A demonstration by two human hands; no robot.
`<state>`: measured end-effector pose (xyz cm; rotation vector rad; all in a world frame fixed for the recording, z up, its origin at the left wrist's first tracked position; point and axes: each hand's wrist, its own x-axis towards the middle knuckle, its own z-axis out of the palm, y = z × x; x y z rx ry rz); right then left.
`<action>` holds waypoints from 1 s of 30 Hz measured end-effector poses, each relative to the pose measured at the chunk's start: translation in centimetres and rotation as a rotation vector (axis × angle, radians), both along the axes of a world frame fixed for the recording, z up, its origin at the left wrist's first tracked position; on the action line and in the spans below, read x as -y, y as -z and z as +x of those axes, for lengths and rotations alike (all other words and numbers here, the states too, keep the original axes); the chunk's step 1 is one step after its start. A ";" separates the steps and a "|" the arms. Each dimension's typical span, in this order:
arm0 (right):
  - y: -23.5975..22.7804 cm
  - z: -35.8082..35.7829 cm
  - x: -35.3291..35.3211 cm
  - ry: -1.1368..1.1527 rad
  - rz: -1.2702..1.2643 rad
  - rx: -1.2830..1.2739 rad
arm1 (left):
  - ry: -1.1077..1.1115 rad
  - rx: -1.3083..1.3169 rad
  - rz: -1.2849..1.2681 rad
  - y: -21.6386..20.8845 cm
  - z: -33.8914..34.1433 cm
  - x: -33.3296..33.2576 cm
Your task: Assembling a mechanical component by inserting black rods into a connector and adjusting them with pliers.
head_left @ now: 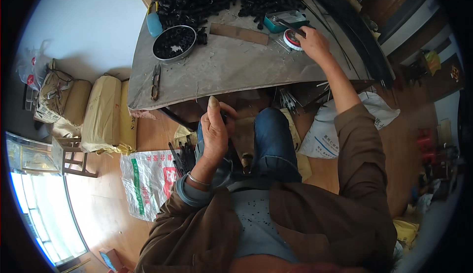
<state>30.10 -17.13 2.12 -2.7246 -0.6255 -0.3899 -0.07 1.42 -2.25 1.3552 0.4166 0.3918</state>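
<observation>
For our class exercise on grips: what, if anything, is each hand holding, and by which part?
Right hand: a dark, slender tool, by its near end; the far end points toward the teal box. Left hand: cannot be told.

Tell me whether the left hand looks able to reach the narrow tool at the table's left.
Likely yes: the left hand is near the table, and nothing bulky shows between it and the narrow tool; its curled fingers would need opening.

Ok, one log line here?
right hand: holds dark tool near round tin | left hand: before table, contents unclear | black parts: heaped on table
</observation>
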 end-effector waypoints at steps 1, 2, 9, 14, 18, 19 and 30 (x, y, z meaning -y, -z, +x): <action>-0.2 1.0 -0.4 0.042 -0.070 -0.108 | -0.011 -0.023 -0.010 0.1 0.1 -0.2; -0.2 1.7 -0.5 0.038 -0.071 -0.108 | -0.014 -0.023 -0.010 0.3 0.3 -0.5; 0.8 3.4 -3.5 0.002 -0.204 -0.102 | -0.047 -0.007 -0.105 1.0 0.2 -2.0; 0.8 3.5 -1.8 0.101 -0.152 -0.053 | -0.005 -0.024 -0.148 0.9 0.6 -2.3; 1.3 4.8 -1.2 -0.012 -0.013 0.023 | 0.064 0.054 -0.097 0.3 -0.3 -2.2; 0.9 4.4 -1.2 -0.023 0.043 -0.022 | 0.072 0.069 -0.072 0.2 -0.5 -2.1; -0.5 -14.8 -6.4 -0.454 1.304 -1.414 | 0.115 0.371 0.115 0.3 -1.8 -1.7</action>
